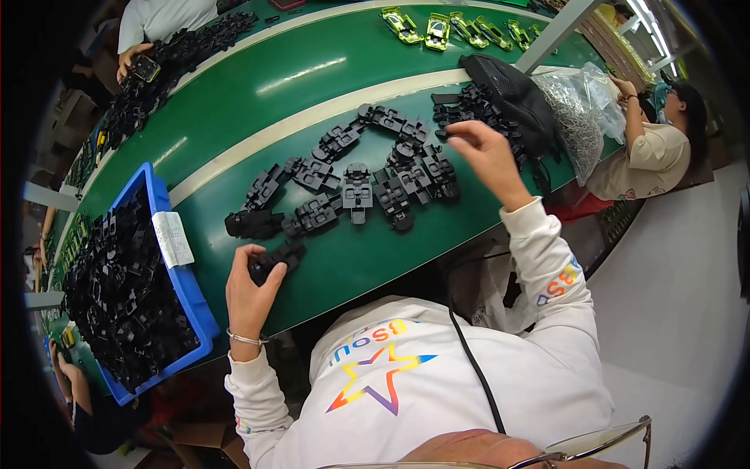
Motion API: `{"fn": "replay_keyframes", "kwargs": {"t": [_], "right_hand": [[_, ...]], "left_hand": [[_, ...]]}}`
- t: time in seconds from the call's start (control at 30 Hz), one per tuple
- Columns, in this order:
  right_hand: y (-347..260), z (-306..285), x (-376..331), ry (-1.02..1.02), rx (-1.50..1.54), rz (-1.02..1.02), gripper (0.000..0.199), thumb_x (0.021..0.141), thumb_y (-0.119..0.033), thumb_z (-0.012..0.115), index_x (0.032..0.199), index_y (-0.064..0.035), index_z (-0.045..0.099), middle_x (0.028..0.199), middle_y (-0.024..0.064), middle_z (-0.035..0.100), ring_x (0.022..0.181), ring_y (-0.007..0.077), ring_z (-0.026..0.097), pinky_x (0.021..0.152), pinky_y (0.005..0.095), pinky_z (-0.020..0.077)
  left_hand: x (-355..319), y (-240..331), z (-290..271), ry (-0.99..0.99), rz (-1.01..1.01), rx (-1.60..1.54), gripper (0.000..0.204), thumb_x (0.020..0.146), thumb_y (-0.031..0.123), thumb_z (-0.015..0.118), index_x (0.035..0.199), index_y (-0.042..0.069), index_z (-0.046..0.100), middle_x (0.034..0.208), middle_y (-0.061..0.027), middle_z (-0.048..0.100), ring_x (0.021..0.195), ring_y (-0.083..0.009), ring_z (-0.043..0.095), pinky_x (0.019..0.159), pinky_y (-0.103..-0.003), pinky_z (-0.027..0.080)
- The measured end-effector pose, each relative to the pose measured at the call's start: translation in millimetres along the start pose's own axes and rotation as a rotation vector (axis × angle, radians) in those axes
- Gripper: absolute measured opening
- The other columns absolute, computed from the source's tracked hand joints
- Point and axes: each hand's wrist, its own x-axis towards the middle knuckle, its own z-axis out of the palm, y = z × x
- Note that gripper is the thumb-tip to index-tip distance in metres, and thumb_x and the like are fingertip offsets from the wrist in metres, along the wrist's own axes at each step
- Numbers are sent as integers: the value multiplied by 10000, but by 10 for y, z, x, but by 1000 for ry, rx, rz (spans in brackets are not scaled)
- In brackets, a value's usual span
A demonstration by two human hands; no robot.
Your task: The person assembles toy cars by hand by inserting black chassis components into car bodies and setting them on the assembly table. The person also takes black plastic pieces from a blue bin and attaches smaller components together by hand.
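My left hand (pixel 248 288) grips a black plastic toy-car chassis (pixel 279 257) lying on the green table (pixel 258 94) near its front edge. My right hand (pixel 487 153) is stretched out to the far right, fingers pinched at a heap of small black parts (pixel 457 105) beside a black bag (pixel 512 90); whether it holds one I cannot tell. Between the hands, several black chassis pieces (pixel 355 184) lie in loose rows on the table.
A blue bin (pixel 191 301) full of black chassis parts stands at my left, with a white label on its rim. Yellow-green toy car bodies (pixel 437 30) sit at the far edge. A clear bag of small metal parts (pixel 578 109) lies right. Other people work at the table's right and far left.
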Motion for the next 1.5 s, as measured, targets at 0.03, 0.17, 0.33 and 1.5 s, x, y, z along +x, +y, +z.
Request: {"fn": "replay_keyframes", "kwargs": {"t": [0.03, 0.17, 0.33, 1.5], "right_hand": [[75, -145, 2, 52, -93, 8, 232, 843, -106, 693, 1065, -40, 701, 925, 52, 682, 767, 136, 626, 720, 273, 512], [104, -232, 90, 14, -366, -66, 231, 825, -70, 692, 1056, -72, 689, 966, 65, 639, 813, 206, 637, 736, 320, 516], [111, 62, 249, -98, -638, -490, 288, 768, -24, 684, 1045, -105, 687, 1018, 79, 626, 940, 313, 627, 794, 398, 512], [-519, 654, 285, -363, 828, 134, 241, 945, -16, 604, 1182, 26, 601, 1261, 137, 612, 1126, 196, 602, 1018, 326, 475]], "left_hand": [[42, 11, 33, 84, 69, 121, 437, 763, 220, 785, 1086, 37, 555, 959, -98, 606, 850, -246, 597, 814, -336, 486], [118, 56, 88, 217, 80, 248, 525, 775, 276, 798, 1178, 58, 541, 1080, -130, 567, 1000, -286, 594, 849, -383, 494], [-29, 176, -33, 353, 45, 261, 588, 776, 289, 808, 1250, 62, 545, 1110, -118, 555, 838, -234, 594, 737, -345, 502], [-353, -147, -1288, 684, 39, -793, 405, 1057, 347, 429, 1354, 80, 499, 1021, -142, 674, 660, -153, 657, 632, -250, 526]]}}
